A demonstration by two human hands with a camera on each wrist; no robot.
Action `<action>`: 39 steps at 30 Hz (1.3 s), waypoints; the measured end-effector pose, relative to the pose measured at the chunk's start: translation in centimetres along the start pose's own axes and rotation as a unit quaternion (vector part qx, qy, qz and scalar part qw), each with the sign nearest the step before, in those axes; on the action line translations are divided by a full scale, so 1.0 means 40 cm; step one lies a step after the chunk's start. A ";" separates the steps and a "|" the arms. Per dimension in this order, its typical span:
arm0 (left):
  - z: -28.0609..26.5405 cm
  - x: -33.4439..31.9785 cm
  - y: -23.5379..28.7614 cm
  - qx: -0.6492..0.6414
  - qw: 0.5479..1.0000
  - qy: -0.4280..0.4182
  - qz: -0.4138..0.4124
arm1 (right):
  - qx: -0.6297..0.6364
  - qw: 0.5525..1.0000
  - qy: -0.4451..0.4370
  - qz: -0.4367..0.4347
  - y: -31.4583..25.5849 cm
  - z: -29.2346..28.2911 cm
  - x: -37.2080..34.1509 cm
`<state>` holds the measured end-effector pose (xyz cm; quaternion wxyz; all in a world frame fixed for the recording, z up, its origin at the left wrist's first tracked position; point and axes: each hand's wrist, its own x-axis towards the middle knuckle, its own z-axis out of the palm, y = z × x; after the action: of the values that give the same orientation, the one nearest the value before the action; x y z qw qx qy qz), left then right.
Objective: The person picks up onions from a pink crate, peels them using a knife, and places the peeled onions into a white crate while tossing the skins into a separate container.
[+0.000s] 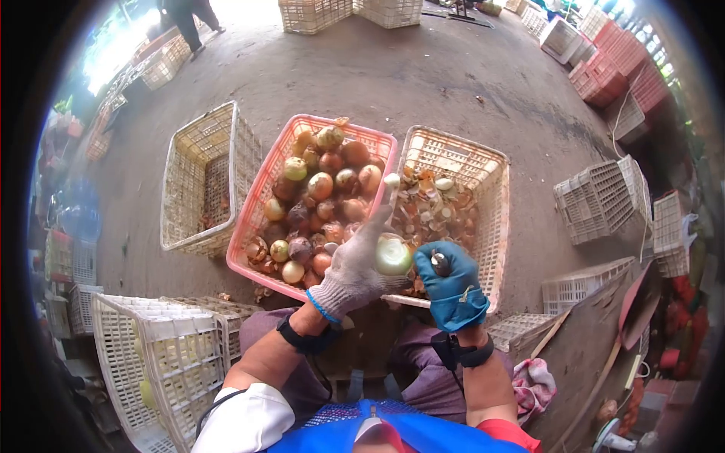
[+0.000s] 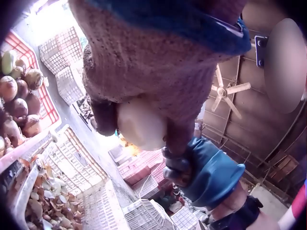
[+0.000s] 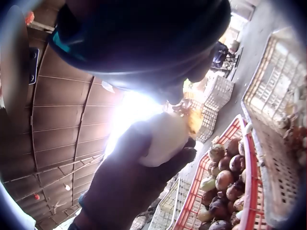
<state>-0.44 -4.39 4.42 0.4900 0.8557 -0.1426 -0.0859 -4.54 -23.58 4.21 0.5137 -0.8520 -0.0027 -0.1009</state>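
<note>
My left hand (image 1: 351, 270), in a grey knit glove, grips a peeled white onion (image 1: 394, 255) over the crates. Seen from the left wrist, the onion (image 2: 141, 125) sits between the glove's thumb and fingers. My right hand (image 1: 451, 281), in a blue rubber glove, is curled round a short dark handle (image 1: 440, 264) with a pale end, close beside the onion; any blade is hidden. In the right wrist view a brown-yellow scrap of skin (image 3: 194, 120) shows at the onion's edge, near the right fingertips. Unpeeled onions (image 1: 321, 185) fill a pink crate (image 1: 240, 226) at the left.
A cream crate (image 1: 495, 226) holding loose onion skins (image 1: 434, 208) stands below the right hand. Another cream crate (image 1: 177, 189) is left of the pink one. Stacked crates (image 1: 155, 362) stand by the left knee, and more (image 1: 596, 200) at the right. A pink cloth (image 1: 535, 385) lies near the right elbow.
</note>
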 end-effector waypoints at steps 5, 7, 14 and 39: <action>0.005 0.001 -0.013 -0.152 0.988 -0.037 -0.004 | 0.031 0.996 0.075 0.048 0.035 -0.015 0.013; 0.010 0.003 -0.024 -0.207 0.977 -0.048 -0.006 | 0.066 0.992 0.065 0.083 0.027 -0.022 0.017; 0.014 0.015 -0.056 -0.325 0.942 -0.057 -0.056 | 0.221 0.967 -0.003 0.130 0.031 -0.017 0.014; 0.003 -0.004 -0.027 -0.577 0.806 -0.080 -0.107 | -0.061 0.996 0.068 0.025 0.064 -0.075 0.043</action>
<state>-0.45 -3.93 3.43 0.8678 0.4154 -0.0127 -0.2724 -3.07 -27.57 3.64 0.4619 -0.8729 0.0597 -0.1453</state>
